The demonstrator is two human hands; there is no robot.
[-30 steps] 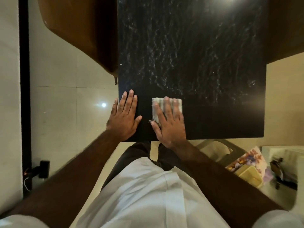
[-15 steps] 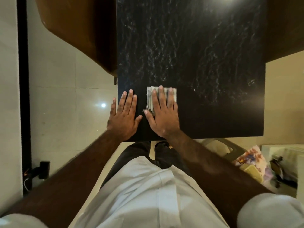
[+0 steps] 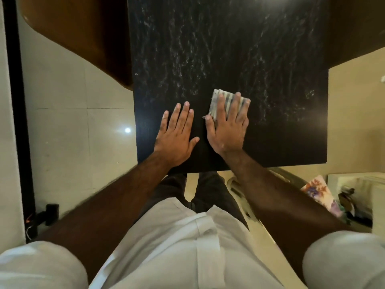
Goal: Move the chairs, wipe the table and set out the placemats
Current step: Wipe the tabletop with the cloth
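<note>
Flat and spread, the right grip [image 3: 228,130], a person's bare hand, presses palm-down on a folded striped cloth [image 3: 214,103]; its fingers lie straight across the fabric and the thumb points left along the cloth's near edge, so nothing is curled round or pinched. From the head view, looking steeply down, the cloth lies on a black desk [image 3: 270,59] near the middle of its near half, with its far and left edges showing past the fingertips. Just beside it, apart from the cloth, the left grip [image 3: 177,140] rests flat on the bare desk, fingers straight and close together, thumb out to the right, holding nothing. Pale streaks cover the far part of the desk top, while the near strip around the hands looks plain dark. A brown chair [image 3: 83,38] stands against the desk's left edge at the far left, and a brown shape [image 3: 358,28] at the far right touches the right edge; what it is cannot be told. Pale floor tiles [image 3: 73,122] lie left of the desk. Below, a white shirt [image 3: 177,247] and dark trousers [image 3: 210,190] fill the lower picture, and a floral-printed item [image 3: 318,190] sits low at the right.
</note>
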